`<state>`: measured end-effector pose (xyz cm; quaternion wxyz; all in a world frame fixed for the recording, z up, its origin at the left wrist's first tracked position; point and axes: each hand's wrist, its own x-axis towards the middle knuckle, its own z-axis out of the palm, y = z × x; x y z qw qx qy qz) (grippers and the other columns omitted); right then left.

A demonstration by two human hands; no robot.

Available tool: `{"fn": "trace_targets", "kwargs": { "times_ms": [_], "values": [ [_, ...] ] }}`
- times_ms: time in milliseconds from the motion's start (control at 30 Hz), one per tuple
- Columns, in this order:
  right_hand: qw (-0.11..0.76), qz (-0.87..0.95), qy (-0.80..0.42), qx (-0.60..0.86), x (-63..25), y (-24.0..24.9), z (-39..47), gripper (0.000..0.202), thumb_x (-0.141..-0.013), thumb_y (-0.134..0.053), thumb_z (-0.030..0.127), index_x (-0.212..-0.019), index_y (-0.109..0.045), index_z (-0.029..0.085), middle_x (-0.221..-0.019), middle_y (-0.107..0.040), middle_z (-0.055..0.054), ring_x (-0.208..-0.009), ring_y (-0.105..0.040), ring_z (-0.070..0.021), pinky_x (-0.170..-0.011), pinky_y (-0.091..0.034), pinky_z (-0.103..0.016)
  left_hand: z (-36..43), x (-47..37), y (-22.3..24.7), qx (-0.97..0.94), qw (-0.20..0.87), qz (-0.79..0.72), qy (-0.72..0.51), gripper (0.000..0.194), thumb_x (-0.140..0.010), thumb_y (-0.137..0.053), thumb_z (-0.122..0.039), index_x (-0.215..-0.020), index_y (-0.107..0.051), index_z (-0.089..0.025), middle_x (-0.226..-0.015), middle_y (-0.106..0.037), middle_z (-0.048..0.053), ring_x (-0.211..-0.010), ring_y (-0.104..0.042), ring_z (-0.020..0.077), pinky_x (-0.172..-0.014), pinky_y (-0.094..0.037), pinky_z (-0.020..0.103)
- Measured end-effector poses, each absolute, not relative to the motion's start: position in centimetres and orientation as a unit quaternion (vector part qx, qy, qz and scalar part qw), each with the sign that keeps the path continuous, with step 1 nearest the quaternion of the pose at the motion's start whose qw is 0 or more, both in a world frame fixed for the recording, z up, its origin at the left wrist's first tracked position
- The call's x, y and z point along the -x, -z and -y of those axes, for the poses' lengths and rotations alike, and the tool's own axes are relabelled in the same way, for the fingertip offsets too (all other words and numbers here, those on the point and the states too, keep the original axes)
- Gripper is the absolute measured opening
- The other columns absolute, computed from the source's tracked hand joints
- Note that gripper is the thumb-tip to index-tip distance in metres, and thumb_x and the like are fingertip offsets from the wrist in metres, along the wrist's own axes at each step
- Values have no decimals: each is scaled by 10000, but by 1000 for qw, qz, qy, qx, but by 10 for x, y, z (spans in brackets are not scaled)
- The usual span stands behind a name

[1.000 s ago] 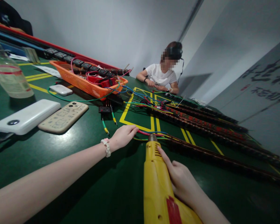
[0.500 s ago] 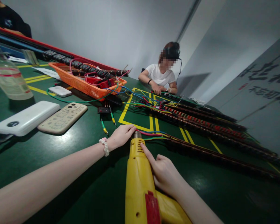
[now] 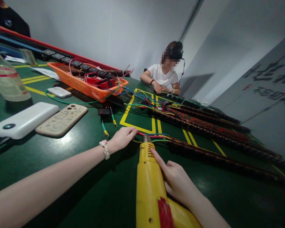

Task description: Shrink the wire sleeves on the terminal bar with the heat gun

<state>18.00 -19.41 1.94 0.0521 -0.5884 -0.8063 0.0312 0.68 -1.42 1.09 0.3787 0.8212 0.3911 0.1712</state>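
My right hand [image 3: 174,172] is wrapped round a yellow heat gun [image 3: 150,180], its index finger stretched along the vents near the front. The gun's metal nozzle [image 3: 146,138] points away from me at a bundle of coloured wires [image 3: 154,135], red, blue and green. These wires run out of the left end of a long dark strip [image 3: 204,152] on the green table. Left of the nozzle, my left hand [image 3: 123,138] pinches the ends of the wires with its fingers together. A scrunchie is round that wrist.
An orange basket [image 3: 80,85] holds wires and red parts, with a black socket strip [image 3: 78,65] across it. Left lie a phone [image 3: 61,120], a white power bank [image 3: 25,120] and a bottle [image 3: 9,79]. More wired strips [image 3: 204,123] lie right. A person [image 3: 165,74] sits opposite.
My right hand has shifted the heat gun to the right, so its nozzle stands farther from my left fingers. My left hand has stayed nearly in place on the wires.
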Motion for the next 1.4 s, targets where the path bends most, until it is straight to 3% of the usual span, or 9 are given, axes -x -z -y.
{"fn": "trace_targets", "kwargs": {
  "times_ms": [467, 1133, 1400],
  "values": [
    [73, 740, 5, 669, -224, -14, 229, 891, -678, -408, 28, -1426, 42, 207, -575, -486, 21, -532, -448, -104, -512, -344, -174, 16, -5, -13, -819, 379, -399, -161, 506, -801, -240, -544, -681, -450, -100, -637, -458, -13, -601, -352, -13, -591, -205, 127],
    [61, 761, -25, 646, -209, -18, 218, 868, -709, -407, 41, -1420, 54, 228, -574, -469, 17, -559, -440, -118, -528, -353, -184, 15, -1, -15, -805, 434, -374, -154, 487, -800, -276, -516, -673, -481, -93, -648, -457, -17, -617, -360, -15, -598, -234, 122],
    [61, 804, -24, 591, -188, -20, 196, 946, -649, -431, 41, -1411, 117, 161, -587, -487, 19, -547, -397, -113, -559, -336, -200, 13, 0, -14, -800, 431, -386, -156, 484, -802, -277, -508, -670, -489, -93, -655, -473, -20, -626, -373, -20, -606, -245, 111]
  ]
}}
